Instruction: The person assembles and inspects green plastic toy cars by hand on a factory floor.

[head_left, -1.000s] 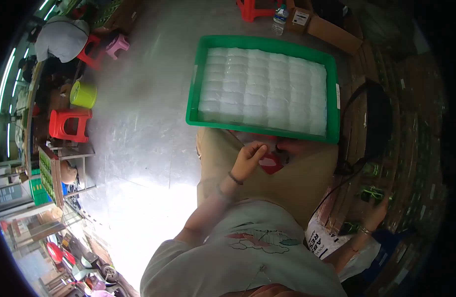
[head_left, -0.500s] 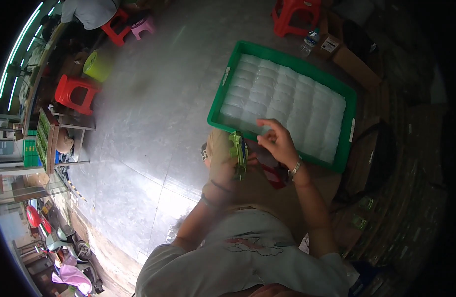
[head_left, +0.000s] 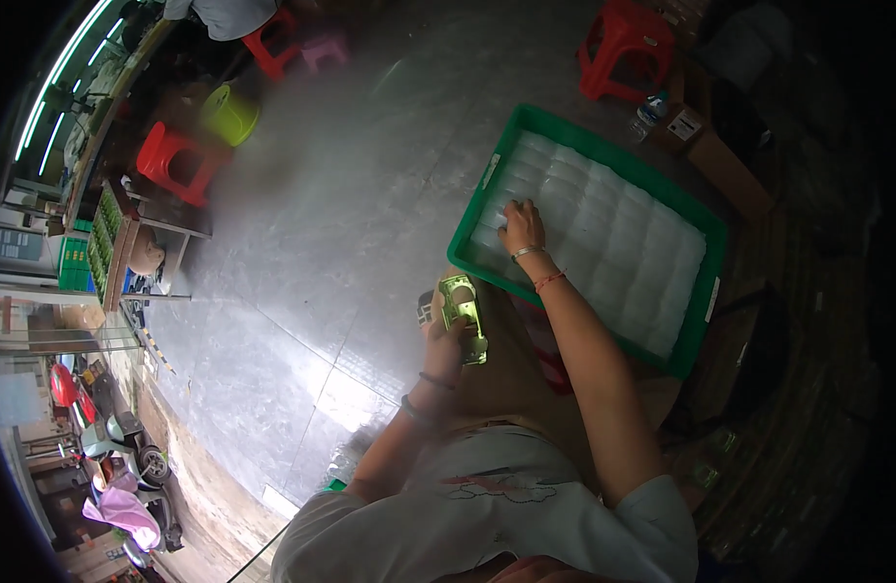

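Right hand (head_left: 523, 228) moved over white packs (head_left: 608, 238) — bottle (head_left: 647, 117), red stool (head_left: 635, 29) beyond tray (head_left: 479, 209)

The green frame (head_left: 473, 342) hides part of the left hand (head_left: 444, 341).

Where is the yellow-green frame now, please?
In the head view, the yellow-green frame is near the middle, in the left hand, just below the left corner of the green tray.
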Available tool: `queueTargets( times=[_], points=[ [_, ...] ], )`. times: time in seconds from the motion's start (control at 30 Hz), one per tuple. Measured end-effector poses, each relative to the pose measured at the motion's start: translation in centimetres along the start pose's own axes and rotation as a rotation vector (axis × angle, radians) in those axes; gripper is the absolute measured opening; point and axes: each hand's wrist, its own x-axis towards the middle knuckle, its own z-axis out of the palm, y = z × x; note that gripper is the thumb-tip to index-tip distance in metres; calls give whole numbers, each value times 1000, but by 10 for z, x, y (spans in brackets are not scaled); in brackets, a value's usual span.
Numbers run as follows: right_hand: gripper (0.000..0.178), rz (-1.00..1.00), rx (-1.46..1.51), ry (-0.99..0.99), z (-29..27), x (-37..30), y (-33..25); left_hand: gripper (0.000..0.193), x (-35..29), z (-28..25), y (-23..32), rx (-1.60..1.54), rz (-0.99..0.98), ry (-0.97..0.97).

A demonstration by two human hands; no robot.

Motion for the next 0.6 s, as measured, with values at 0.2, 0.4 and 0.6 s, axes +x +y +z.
queueTargets(
  times=[0.2,0.4,0.6],
  points=[
    [16,104,638,110,-64,-33,12,22,14,5,-2,-111,54,29],
    [19,286,1381,45,-118,-122,37,25,14,39,9,-224,74,-100],
    [17,254,1164,283,-137,-179,36,43,4,74,6,-151,-153,-199]
  ],
)
